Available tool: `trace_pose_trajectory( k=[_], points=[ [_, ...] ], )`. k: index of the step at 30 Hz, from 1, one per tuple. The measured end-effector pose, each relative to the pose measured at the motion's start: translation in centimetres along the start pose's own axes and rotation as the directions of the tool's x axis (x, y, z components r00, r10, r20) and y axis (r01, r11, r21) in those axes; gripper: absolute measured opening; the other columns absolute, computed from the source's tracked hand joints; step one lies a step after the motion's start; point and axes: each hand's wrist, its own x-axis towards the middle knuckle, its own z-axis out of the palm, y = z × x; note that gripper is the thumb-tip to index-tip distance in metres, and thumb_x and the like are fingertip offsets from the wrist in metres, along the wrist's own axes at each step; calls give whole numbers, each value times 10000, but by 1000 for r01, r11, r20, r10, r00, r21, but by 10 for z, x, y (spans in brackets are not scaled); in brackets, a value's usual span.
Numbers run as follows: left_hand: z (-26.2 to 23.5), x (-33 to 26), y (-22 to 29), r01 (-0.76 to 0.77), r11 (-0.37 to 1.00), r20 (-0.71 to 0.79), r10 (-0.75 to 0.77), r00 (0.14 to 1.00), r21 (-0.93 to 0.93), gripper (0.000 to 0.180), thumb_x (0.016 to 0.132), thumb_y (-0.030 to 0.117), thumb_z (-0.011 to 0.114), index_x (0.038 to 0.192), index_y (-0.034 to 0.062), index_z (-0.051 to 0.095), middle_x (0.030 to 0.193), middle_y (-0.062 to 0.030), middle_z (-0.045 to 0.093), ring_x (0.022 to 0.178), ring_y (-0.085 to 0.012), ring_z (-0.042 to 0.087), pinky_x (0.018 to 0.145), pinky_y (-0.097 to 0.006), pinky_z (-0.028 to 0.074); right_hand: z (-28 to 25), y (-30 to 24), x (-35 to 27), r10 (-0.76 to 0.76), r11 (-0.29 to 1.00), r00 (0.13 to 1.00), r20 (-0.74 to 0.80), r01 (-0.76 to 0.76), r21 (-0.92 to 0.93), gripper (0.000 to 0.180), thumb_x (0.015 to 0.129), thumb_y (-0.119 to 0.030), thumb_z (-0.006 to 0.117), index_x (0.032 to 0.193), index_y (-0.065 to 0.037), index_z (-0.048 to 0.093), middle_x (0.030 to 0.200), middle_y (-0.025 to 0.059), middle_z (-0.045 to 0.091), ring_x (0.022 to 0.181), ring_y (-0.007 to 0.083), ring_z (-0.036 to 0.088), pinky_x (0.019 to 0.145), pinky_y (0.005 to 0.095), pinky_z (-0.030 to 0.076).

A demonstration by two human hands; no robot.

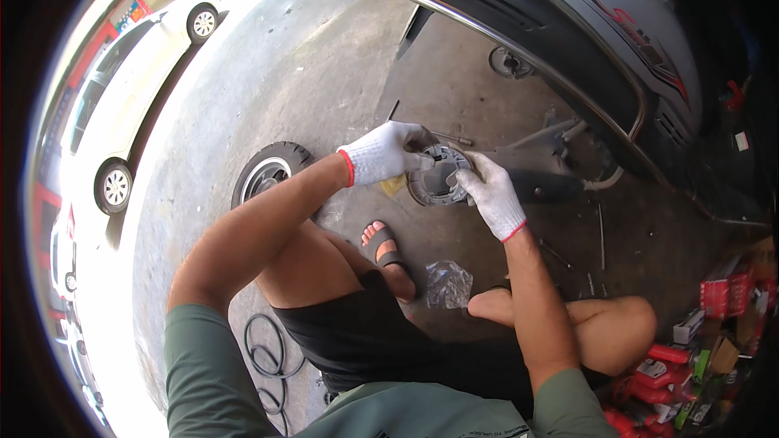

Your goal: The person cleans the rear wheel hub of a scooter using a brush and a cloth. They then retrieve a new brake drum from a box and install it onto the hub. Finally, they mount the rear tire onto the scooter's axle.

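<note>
Both my hands wear white knit gloves with red cuffs. Between them is a round grey brake plate (438, 176) with curved brake shoes, in front of the grey scooter's (560, 24) rear arm. My left hand (388, 152) is closed at the plate's upper left, its thumb and fingers on a shoe. From the right, my right hand (492, 192) grips the rim, thumb on the face. Whether the plate is loose or fixed to the arm, I cannot tell. Something yellow (393, 186) shows below my left hand. A thin dark rod (393, 109) sticks up beyond that hand.
A small wheel with its tyre (272, 172) lies left of my hands. Another round part (511, 62) rests under the scooter. A clear plastic bag (449, 285) lies by my feet, tools (601, 235) to the right, red packages (661, 373) at lower right, a black hose (268, 357) at lower left.
</note>
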Motion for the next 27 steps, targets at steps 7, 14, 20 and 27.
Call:
trace_pose_trajectory(
  k=[7,14,20,27],
  points=[
    [-2,-11,35,139,973,63,-129,990,-184,531,975,349,678,1371,12,567,889,-40,656,687,-107,622,630,-277,528,-16,1,13,32,910,998,-48,-9,414,269,1007,-91,579,1257,0,623,976,40,685,816,100,619,742,252,509],
    [9,-18,43,232,968,83,-225,971,-98,458,974,340,687,1260,-11,616,1002,-30,697,887,-93,604,762,-263,498,-24,-3,16,-84,980,994,68,70,185,399,868,-38,664,1257,47,628,1007,43,683,858,86,609,763,251,501],
    [-1,10,25,128,969,108,-106,988,-213,580,1000,448,627,1341,-21,601,1042,-27,682,909,-104,606,755,-256,508,-31,4,28,-71,819,992,106,-3,574,326,933,-52,629,1241,50,603,1032,66,673,862,136,640,780,282,541],
    [13,112,13,168,839,230,-52,972,-517,480,1021,332,613,1324,-36,554,879,-7,664,657,-61,617,570,-217,509,-110,16,85,80,932,993,82,-103,347,300,980,-59,597,1279,-35,604,1043,40,705,856,114,673,666,275,535]
  ],
)
